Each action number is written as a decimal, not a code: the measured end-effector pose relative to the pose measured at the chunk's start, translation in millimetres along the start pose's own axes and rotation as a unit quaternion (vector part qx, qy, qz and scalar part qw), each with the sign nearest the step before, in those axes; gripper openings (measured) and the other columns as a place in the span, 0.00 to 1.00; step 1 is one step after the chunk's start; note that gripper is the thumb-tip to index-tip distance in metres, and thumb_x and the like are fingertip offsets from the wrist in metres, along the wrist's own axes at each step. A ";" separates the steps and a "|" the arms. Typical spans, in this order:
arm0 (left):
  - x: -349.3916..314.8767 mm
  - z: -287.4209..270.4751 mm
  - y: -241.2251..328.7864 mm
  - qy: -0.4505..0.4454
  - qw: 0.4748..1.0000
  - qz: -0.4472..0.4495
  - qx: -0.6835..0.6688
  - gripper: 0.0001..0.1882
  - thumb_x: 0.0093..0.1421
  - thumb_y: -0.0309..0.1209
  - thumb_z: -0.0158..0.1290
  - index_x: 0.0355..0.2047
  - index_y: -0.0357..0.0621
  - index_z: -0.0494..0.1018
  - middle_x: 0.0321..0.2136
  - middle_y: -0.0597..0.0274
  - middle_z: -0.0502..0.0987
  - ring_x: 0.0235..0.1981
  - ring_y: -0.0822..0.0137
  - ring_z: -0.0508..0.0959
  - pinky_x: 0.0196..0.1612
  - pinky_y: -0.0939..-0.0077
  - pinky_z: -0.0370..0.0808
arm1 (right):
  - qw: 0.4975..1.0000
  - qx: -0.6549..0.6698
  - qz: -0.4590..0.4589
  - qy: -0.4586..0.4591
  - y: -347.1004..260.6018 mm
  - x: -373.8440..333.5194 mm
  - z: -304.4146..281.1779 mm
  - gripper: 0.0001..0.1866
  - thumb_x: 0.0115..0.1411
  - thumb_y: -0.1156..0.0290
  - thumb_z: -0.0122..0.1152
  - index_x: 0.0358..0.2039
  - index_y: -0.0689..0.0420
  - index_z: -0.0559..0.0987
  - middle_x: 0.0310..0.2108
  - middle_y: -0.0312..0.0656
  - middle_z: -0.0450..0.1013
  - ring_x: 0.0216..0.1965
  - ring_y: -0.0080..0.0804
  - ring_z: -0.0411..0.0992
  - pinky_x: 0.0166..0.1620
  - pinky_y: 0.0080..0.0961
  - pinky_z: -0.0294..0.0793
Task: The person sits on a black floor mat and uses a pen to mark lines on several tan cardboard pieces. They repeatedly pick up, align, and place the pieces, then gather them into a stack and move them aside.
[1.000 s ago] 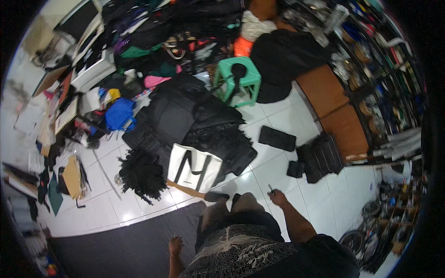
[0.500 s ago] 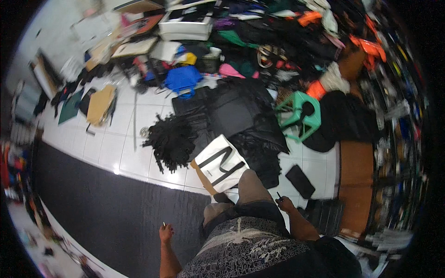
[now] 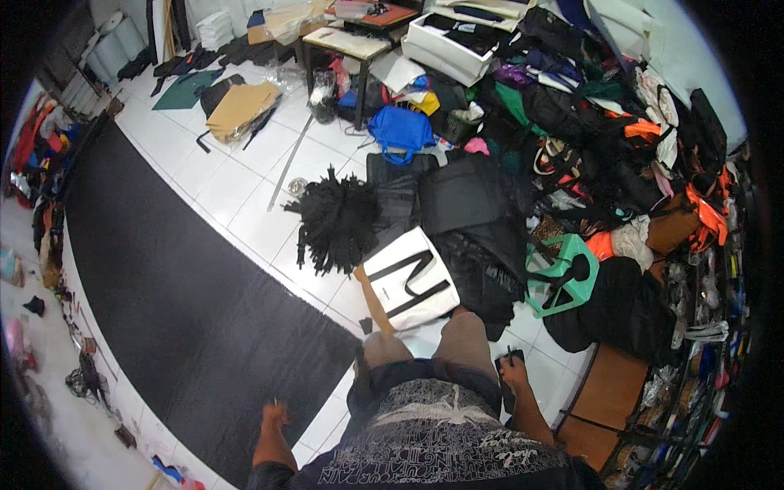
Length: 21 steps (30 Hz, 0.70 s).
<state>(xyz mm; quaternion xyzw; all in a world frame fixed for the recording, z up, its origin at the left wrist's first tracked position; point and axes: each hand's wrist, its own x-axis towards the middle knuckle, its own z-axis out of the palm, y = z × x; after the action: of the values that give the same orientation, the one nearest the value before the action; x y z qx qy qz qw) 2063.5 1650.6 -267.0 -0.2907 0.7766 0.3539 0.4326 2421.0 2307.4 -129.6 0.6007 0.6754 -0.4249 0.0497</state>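
Observation:
My left hand (image 3: 274, 414) is closed over the dark sheet, with a small thin pale thing between the fingers, too small to name. My right hand (image 3: 513, 374) is closed round a slim dark stick-like object (image 3: 510, 354) that points up from the fist; its kind cannot be made out. In front of my knees lies a white tote bag (image 3: 437, 304) with black straps and a tan base. Beyond it are a heap of black strips (image 3: 335, 224) and stacked black fabric pieces (image 3: 461, 196). Neither hand touches these.
A long dark sheet (image 3: 180, 302) covers the floor at left. To the right stand a green stool (image 3: 586, 290) and a crowded shelf (image 3: 694, 392). Piled bags and cloth fill the far right; a blue bag (image 3: 400, 131) and a small table (image 3: 347, 41) stand farther back.
My view has swung, so the bag, strips and stool sit farther right in the picture. The left hand appears lower now. Both hands stay closed on their small thin objects.

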 end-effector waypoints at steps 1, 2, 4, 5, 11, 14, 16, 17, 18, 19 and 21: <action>7.0 -14.3 31.5 0.139 0.970 0.112 0.165 0.13 0.55 0.36 0.54 0.33 0.37 0.72 0.22 0.55 0.75 0.23 0.63 0.76 0.25 0.64 0.73 | 1.000 0.000 0.011 -0.022 1.6 -9.8 7.4 0.17 0.61 0.56 0.56 0.31 0.60 0.74 0.21 0.37 0.68 0.19 0.26 0.65 0.24 0.27 0.65; 3.6 -21.3 61.7 0.152 0.954 0.200 0.163 0.13 0.56 0.36 0.53 0.31 0.37 0.71 0.20 0.57 0.74 0.20 0.65 0.74 0.24 0.66 0.71 | 0.999 -0.005 0.025 -0.037 4.5 -17.2 9.8 0.17 0.61 0.56 0.56 0.31 0.59 0.74 0.21 0.37 0.68 0.19 0.27 0.64 0.24 0.26 0.65; -57.3 37.6 190.5 0.041 0.970 0.211 0.110 0.17 0.57 0.39 0.50 0.33 0.33 0.72 0.22 0.56 0.74 0.25 0.66 0.74 0.28 0.70 0.70 | 0.992 -0.118 0.029 -0.021 51.5 -50.7 -28.4 0.22 0.59 0.53 0.57 0.28 0.63 0.75 0.16 0.40 0.70 0.16 0.29 0.69 0.21 0.30 0.67; -89.4 39.3 238.5 0.030 0.969 0.211 0.122 0.17 0.57 0.38 0.51 0.36 0.33 0.72 0.25 0.57 0.75 0.27 0.67 0.75 0.29 0.73 0.70 | 0.991 -0.127 0.029 -0.042 66.9 -54.2 -27.1 0.21 0.59 0.53 0.57 0.27 0.63 0.75 0.16 0.39 0.70 0.16 0.29 0.68 0.21 0.30 0.67; -186.1 88.9 300.1 0.093 0.940 0.329 -0.005 0.21 0.57 0.43 0.54 0.39 0.35 0.73 0.30 0.54 0.76 0.30 0.63 0.76 0.36 0.67 0.72 | 0.988 -0.044 0.033 -0.146 109.8 -12.1 -26.7 0.18 0.60 0.55 0.57 0.26 0.60 0.74 0.14 0.36 0.66 0.14 0.28 0.66 0.19 0.31 0.64; -177.3 103.7 221.7 0.141 0.946 0.286 0.064 0.21 0.57 0.42 0.54 0.39 0.35 0.73 0.32 0.51 0.77 0.31 0.58 0.77 0.36 0.64 0.72 | 0.980 0.062 0.015 -0.188 81.6 35.6 -39.2 0.17 0.60 0.56 0.57 0.26 0.58 0.73 0.13 0.35 0.65 0.13 0.28 0.64 0.18 0.32 0.63; -201.0 140.6 188.1 0.127 0.973 0.166 0.101 0.20 0.55 0.42 0.53 0.37 0.34 0.74 0.32 0.49 0.78 0.32 0.56 0.78 0.37 0.65 0.72 | 0.980 0.089 0.049 -0.170 68.7 69.6 -65.0 0.16 0.60 0.57 0.57 0.25 0.57 0.73 0.12 0.34 0.64 0.13 0.28 0.64 0.18 0.32 0.62; -186.8 145.6 131.5 0.151 0.971 0.135 0.127 0.20 0.54 0.41 0.54 0.35 0.33 0.74 0.30 0.48 0.78 0.30 0.57 0.78 0.36 0.64 0.73 | 0.981 0.061 0.075 -0.167 57.0 85.2 -69.9 0.14 0.60 0.58 0.57 0.27 0.56 0.71 0.16 0.35 0.65 0.14 0.26 0.63 0.17 0.28 0.60; -174.5 145.7 68.3 0.177 0.967 0.099 0.153 0.19 0.53 0.40 0.54 0.32 0.32 0.75 0.28 0.48 0.78 0.28 0.57 0.78 0.34 0.64 0.73 | 0.979 0.036 0.102 -0.170 45.6 100.7 -70.3 0.12 0.60 0.59 0.56 0.29 0.55 0.70 0.20 0.37 0.67 0.15 0.24 0.62 0.16 0.24 0.58; -182.1 162.7 31.4 0.148 0.985 0.033 0.086 0.18 0.52 0.39 0.55 0.30 0.31 0.74 0.24 0.49 0.77 0.25 0.59 0.78 0.31 0.64 0.73 | 0.978 0.025 0.119 -0.172 43.4 110.4 -84.2 0.13 0.61 0.59 0.56 0.30 0.55 0.70 0.20 0.37 0.67 0.16 0.25 0.62 0.17 0.24 0.59; -205.9 200.4 -6.0 0.118 0.991 -0.056 -0.013 0.17 0.50 0.37 0.57 0.26 0.31 0.74 0.19 0.52 0.75 0.20 0.62 0.76 0.26 0.65 0.72 | 0.973 0.002 0.154 -0.172 39.6 121.3 -118.3 0.14 0.61 0.57 0.55 0.31 0.56 0.70 0.20 0.37 0.67 0.17 0.26 0.63 0.17 0.26 0.60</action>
<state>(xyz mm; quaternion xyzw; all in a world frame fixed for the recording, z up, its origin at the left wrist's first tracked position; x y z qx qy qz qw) 2255.5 1837.6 -163.3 -0.3788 0.8003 0.3023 0.3530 2474.1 2472.4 -145.1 0.6154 0.5551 -0.5106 0.2288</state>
